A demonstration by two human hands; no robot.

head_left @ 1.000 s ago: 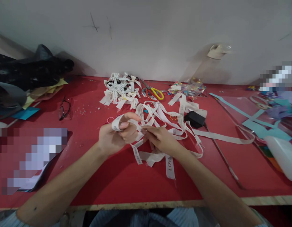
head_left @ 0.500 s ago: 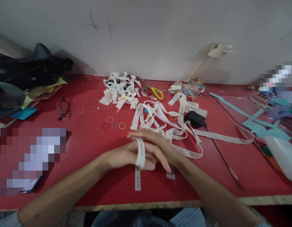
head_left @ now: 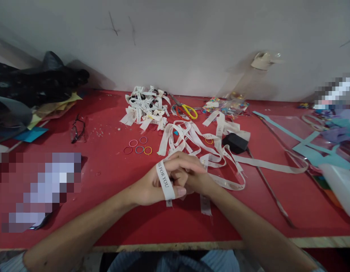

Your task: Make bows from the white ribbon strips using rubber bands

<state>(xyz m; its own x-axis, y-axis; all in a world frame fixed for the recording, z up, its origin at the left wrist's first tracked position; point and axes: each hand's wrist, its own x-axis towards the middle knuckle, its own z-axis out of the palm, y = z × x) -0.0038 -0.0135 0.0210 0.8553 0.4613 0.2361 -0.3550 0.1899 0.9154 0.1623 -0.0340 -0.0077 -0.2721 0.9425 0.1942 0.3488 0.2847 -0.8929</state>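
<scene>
A white printed ribbon (head_left: pixel 163 180) loops over my left hand (head_left: pixel 148 189), stretched across it between the index finger and thumb. Its short end hangs below the thumb. My right hand (head_left: pixel 199 180) meets the left one, its fingers curled in under the left fingers by the loop. Between the fingers there is a small dark spot, and what the right fingertips pinch is hidden. Another ribbon end (head_left: pixel 205 206) hangs down or lies under my right hand. Just beyond both hands spreads a tangled heap of the same ribbon (head_left: pixel 188 132).
Several coloured rubber bands (head_left: pixel 139 149) lie left of the ribbon. Behind are tied white bows (head_left: pixel 146 107) and yellow-and-red-handled scissors (head_left: pixel 187 111). A black block (head_left: pixel 235 143) sits on the right, eyeglasses (head_left: pixel 77 129) on the left. The red table (head_left: pixel 112 226) ends at a pale front edge.
My right hand's fingers, earlier stretched over the left hand, are now curled in beneath the left fingers. The ribbon loop has turned and tilted, showing its print, and its hanging end is shorter.
</scene>
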